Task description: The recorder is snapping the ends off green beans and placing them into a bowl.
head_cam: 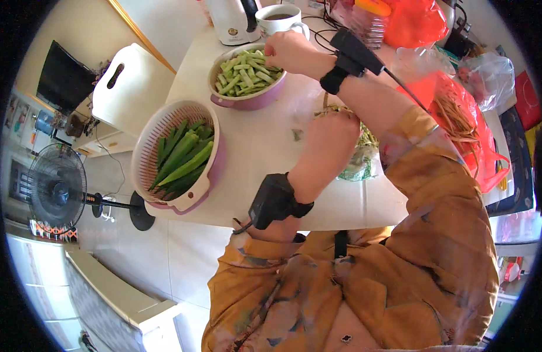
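My right hand [291,53] is over the right rim of a white and purple basin [262,101], its fingers bent. Cut green bean pieces [246,75] fill this basin. Whether the fingertips hold a piece cannot be made out. Closer to me, my left hand [332,138] is above the table, its back turned up and its fingers hidden. Beneath and beside it lie bean scraps [368,140] on a crumpled clear and green plastic bag [360,166]. Whole okra pods [185,152] rest in a white colander [143,163] at the table's left edge.
A red plastic bag [488,152] with long brownish beans [456,119] lies at the right. A white kettle [233,26] and a mug [277,27] of dark liquid stand behind the basin. Left of the table are a white chair [130,94] and a standing fan [57,189].
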Demonstrator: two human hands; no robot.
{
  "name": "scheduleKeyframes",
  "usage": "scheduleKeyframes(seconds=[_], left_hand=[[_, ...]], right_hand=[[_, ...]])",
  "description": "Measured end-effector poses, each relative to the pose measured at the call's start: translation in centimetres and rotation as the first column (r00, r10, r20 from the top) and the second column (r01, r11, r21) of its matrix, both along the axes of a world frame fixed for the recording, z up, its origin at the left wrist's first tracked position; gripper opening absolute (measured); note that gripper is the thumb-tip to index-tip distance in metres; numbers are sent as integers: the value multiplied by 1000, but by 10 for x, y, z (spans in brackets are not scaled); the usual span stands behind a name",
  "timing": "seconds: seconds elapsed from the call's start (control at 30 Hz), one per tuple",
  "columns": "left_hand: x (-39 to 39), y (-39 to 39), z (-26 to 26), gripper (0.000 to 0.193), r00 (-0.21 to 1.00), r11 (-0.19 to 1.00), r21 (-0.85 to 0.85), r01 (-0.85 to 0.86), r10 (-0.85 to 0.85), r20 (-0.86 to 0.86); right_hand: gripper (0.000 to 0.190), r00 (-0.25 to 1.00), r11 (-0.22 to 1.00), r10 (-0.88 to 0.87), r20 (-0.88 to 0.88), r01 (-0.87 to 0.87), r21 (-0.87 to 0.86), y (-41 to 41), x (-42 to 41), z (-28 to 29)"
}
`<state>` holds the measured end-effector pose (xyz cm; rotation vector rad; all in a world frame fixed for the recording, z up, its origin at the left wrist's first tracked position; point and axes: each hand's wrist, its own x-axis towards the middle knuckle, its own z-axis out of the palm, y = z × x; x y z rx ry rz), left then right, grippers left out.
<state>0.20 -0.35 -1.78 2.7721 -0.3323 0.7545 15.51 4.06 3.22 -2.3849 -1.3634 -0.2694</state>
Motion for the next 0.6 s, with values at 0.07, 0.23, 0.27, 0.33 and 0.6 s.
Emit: scheduleKeyframes(seconds=[0.07,0.23,0.27,0.33,0.6], left_hand=[[-2,3,1,14,1000,1000,13,9,-9,-22],[-5,1,7,10,999,999,37,-36,36,-3],[-5,0,10,10,1000,999,37,-17,17,-4],[-11,3,16,9,999,1000,-21,-11,11,-32],[-7,8,14,13,1000,984,-180,19,-21,-6]], right_hand=[[28,999,999,30,-18,-29,37,11,0,-2],[26,1000,994,19,18,-21,107,-1,2,12],[25,990,987,24,-141,-1,162,-14,2,17],[18,956,965,85,-280,-9,261,-43,-19,35],[15,964,964,-39,-264,106,244,-217,-67,54]])
